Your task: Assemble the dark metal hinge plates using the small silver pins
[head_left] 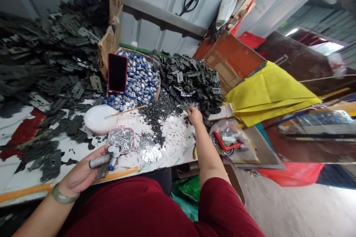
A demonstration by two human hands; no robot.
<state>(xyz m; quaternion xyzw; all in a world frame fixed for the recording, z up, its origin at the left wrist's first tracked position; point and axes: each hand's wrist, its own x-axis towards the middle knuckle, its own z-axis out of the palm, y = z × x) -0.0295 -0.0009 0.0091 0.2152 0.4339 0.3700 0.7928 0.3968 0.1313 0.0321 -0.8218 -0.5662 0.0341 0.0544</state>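
My left hand (80,172), with a bangle on the wrist, is closed round a small part-assembled piece (112,157) of dark metal plate with a blue-and-silver cylinder and a white round piece. A grey speckled wrap (99,161) appears to cover one digit. Stretched out over the table, my right hand (195,116) has its fingers closed at the near edge of a heap of dark metal plates (191,76); whatever they pinch is hidden. Small white pieces (175,129) and small black pieces (155,113) lie to its left. Near my left hand stands a pink-rimmed tray (133,135) of silver pins.
Blue-and-silver cylinders (141,77) fill a container behind a phone (117,73). A white tub (100,119) has a thin stick (128,111) across it. Dark plates (50,63) pile up at left. Yellow sheets (272,92) and a clear bowl (226,137) lie right.
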